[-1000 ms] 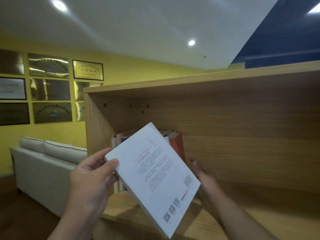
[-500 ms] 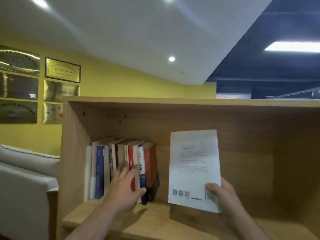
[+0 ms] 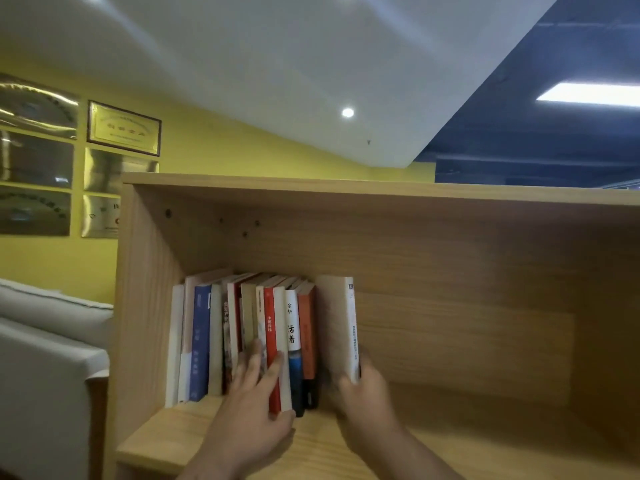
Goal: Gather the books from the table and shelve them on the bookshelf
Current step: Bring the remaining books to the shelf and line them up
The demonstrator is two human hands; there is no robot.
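- A light wooden bookshelf point(image 3: 450, 306) fills the middle and right of the view, and its top compartment is open toward the camera.
- A row of upright books point(image 3: 214, 341) stands at the left end of that compartment against the left side panel. The spines are white, blue, cream, red and black.
- The left hand point(image 3: 249, 420) reaches in from the near edge. Its fingers point(image 3: 254, 362) are straight and spread, lying flat against the spines in the middle of the row without curling round any of them.
- A white-spined paperback book point(image 3: 351, 323) stands upright at the right end of the row, spine toward the camera. It is just beside an orange-spined book point(image 3: 307, 334), with a narrow dark gap between them.
- The right hand point(image 3: 367, 407) grasps the white-spined paperback book at its lower end, fingers clenched round the bottom of the spine and covers.
- The right hand hides the bottom edge of that book, so I cannot tell whether it sits on the shelf board point(image 3: 502, 455).
- To the right of the held book the compartment shows only its bare wooden back panel.
- On the far left, framed metallic plaques point(image 3: 123, 128) hang on a yellow wall point(image 3: 225, 147), and a pale grey sofa point(image 3: 45, 358) sits below them.
- Above, a white ceiling point(image 3: 277, 64) carries a round recessed lamp point(image 3: 347, 112), and a rectangular light panel point(image 3: 588, 94) glows in the dark section at the upper right.
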